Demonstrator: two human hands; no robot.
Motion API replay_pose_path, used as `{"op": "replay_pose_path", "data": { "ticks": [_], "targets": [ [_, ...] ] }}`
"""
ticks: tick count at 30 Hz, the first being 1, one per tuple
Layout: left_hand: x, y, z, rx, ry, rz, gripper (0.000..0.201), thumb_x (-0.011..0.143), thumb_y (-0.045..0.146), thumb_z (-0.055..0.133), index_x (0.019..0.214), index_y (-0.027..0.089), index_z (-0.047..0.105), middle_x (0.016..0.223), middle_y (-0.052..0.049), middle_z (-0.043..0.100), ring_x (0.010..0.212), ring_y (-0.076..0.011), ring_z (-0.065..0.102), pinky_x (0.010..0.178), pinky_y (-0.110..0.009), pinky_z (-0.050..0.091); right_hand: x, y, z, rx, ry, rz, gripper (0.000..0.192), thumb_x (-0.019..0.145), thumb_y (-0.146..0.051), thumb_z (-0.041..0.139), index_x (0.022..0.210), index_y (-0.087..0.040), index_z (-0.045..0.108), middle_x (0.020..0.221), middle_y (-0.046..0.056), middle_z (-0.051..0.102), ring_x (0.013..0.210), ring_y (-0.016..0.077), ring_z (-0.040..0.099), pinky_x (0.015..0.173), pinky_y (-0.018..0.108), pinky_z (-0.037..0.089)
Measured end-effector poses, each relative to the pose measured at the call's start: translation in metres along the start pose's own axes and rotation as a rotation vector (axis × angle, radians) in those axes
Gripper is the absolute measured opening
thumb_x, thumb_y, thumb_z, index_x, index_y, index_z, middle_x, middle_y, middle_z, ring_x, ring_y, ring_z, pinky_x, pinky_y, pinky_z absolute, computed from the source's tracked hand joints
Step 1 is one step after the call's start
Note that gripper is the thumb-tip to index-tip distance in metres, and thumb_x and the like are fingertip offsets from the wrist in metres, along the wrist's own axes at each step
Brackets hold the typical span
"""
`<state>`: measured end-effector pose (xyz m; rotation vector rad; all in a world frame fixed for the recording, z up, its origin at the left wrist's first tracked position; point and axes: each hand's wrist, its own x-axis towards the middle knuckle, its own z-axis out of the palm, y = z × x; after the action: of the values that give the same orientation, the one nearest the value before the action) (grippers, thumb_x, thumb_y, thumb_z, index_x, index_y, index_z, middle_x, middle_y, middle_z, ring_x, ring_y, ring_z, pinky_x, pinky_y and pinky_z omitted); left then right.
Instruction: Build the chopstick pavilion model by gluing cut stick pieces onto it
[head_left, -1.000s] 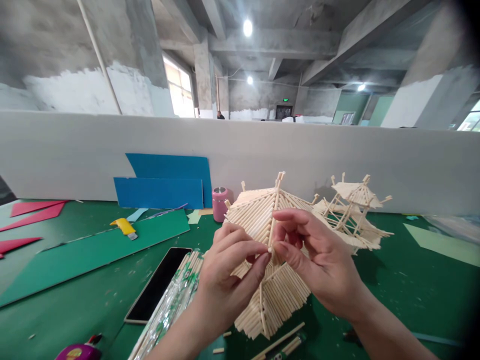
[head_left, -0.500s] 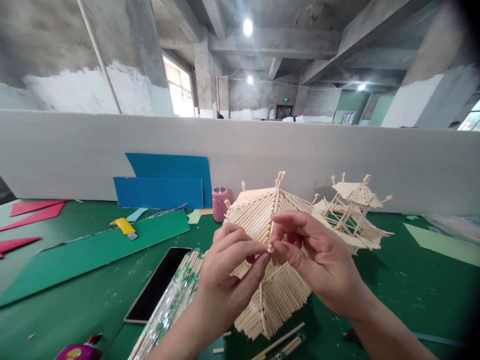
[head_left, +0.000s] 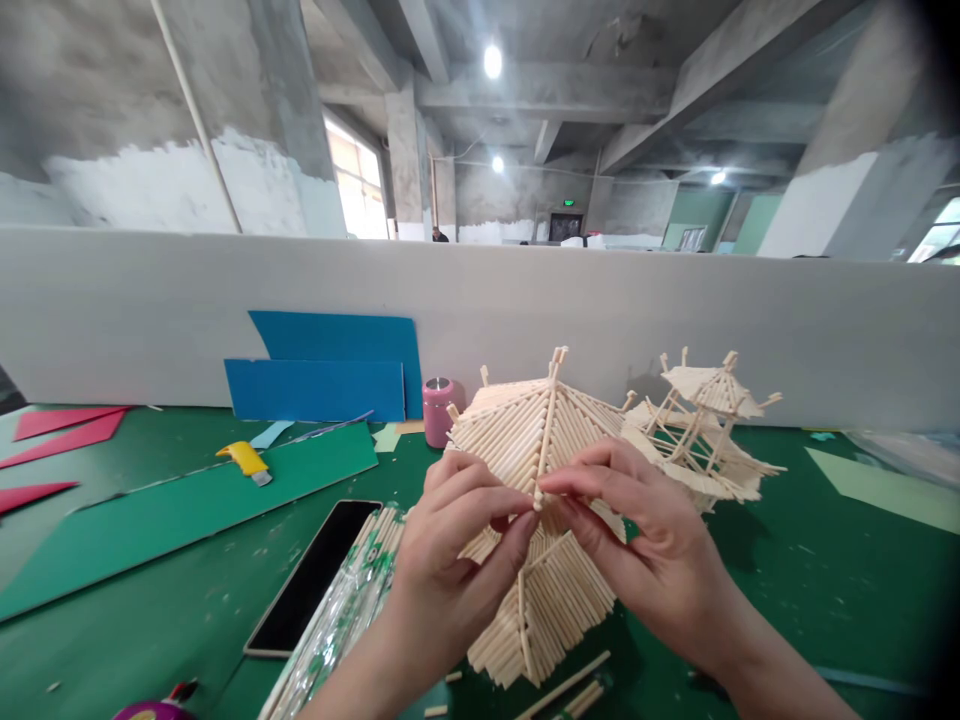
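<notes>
A pavilion model [head_left: 510, 430] made of pale wooden sticks stands in front of me, its upper roof rising to a peak and a lower roof tier beneath. My left hand [head_left: 465, 540] pinches a short stick piece [head_left: 538, 503] between thumb and index finger, at the lower end of the front roof ridge. From the other side, my right hand [head_left: 637, 530] has its index fingertip at the same ridge end. Its thumb is a little apart, with nothing visible held between them. The hands hide part of the roof's lower edge.
Bagged sticks [head_left: 349, 600] and a phone [head_left: 315, 575] lie left of the model. A second stick pavilion [head_left: 709, 430] stands behind right. A pink jar [head_left: 439, 412], yellow cutter [head_left: 244, 458], blue boards [head_left: 315, 388] and green board [head_left: 187, 515] are farther left. Loose sticks [head_left: 566, 685] lie in front.
My right hand has lowered slightly, its index finger straightening toward the ridge end and its thumb drawing back a little. The left hand keeps its pinch. The view has shifted slightly.
</notes>
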<state>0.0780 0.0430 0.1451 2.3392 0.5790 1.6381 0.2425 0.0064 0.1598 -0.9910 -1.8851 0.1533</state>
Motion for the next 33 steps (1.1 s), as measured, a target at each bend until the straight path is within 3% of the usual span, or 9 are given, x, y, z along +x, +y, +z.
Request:
{"op": "replay_pose_path", "data": {
  "ticks": [13,27,33],
  "targets": [
    [0.0015,-0.0006,0.0005,-0.005,-0.004,0.000,0.017,0.070,0.005,0.059,0.079,0.020,0.058,0.064,-0.001,0.057,0.065,-0.0153,0.046,0.059,-0.033,0.041,0.0023,0.0018,0.0005,0.081,-0.039,-0.006,0.028,0.080,-0.011,0.053,0.100,-0.028,0.061,0.083,0.000,0.053,0.078,0.0134,0.050,0.067,0.029,0.044],
    [0.0018,0.0001,0.0005,-0.001,-0.001,0.009,0.016,0.070,0.004,0.059,0.077,0.018,0.059,0.063,-0.001,0.057,0.063,-0.0146,0.046,0.060,-0.033,0.041,0.0067,0.0065,0.0022,0.177,0.006,-0.009,0.021,0.078,-0.013,0.057,0.090,-0.028,0.065,0.080,-0.001,0.058,0.078,0.0133,0.053,0.067,0.028,0.046],
    [0.0018,0.0008,-0.0002,0.006,-0.015,0.004,0.016,0.070,0.005,0.058,0.077,0.019,0.058,0.064,-0.001,0.058,0.064,-0.0149,0.046,0.061,-0.033,0.041,0.0075,0.0041,-0.0008,0.148,-0.007,0.010,0.026,0.079,-0.011,0.053,0.098,-0.026,0.063,0.088,0.002,0.058,0.082,0.0147,0.053,0.067,0.029,0.047]
  ]
}}
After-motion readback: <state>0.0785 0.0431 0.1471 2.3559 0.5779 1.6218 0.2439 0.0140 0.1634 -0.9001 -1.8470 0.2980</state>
